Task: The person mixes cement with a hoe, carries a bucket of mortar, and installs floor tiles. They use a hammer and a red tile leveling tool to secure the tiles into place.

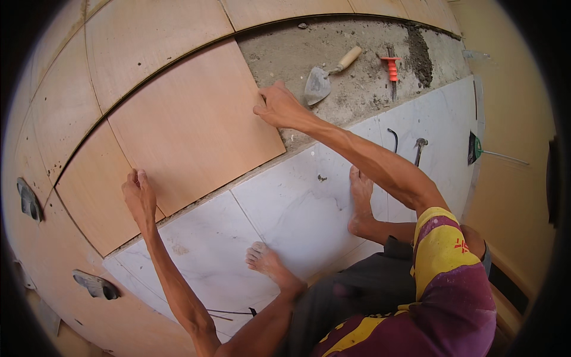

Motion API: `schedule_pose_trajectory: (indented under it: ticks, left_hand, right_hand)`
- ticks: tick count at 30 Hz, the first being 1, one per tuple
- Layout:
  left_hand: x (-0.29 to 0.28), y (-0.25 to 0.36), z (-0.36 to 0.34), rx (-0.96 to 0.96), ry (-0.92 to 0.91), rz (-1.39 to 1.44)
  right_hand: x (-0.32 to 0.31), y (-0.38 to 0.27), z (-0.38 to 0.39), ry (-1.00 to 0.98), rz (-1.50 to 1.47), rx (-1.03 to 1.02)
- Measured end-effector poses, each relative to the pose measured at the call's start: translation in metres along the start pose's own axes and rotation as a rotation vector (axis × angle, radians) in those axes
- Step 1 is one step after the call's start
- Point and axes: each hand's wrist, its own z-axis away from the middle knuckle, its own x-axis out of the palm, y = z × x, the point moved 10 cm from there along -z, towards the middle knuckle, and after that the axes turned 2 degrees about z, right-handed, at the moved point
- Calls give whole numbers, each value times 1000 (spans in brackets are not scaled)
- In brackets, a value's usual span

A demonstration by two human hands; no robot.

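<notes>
A large beige floor tile (196, 125) lies in front of me, between a smaller beige tile piece (95, 190) and bare grey mortar (363, 83). My left hand (140, 195) is closed at the seam by the tile's left edge, its fingers pressed together; whatever they pinch is hidden. My right hand (281, 107) bends its fingers at the tile's right edge and grips it there. Beyond that hand, a pointing trowel (318, 86) with a wooden handle rests on the mortar. Farther right lies a chisel (392, 71) with an orange grip.
White marbled tiles (285, 202) run under my bare feet. A hammer (420, 149), a black curved bar (394, 138) and a green-handled tool (476, 149) lie to the right. Dark shoes (95, 284) sit at left. A beige wall (511, 107) bounds the right side.
</notes>
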Motion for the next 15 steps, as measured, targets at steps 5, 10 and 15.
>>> schedule_pose_trajectory:
  ticks: [5, 10, 15]
  left_hand:
    - [-1, 33, 20, 110, 218, -99]
    - [-7, 60, 56, 140, 17, 102]
    - [-6, 122, 104, 113, -246, 133]
  right_hand:
    - [-82, -1, 15, -585, 470, -357]
    - [-105, 140, 172, -951, 728, -330]
    - [-140, 255, 259, -536, 388, 253]
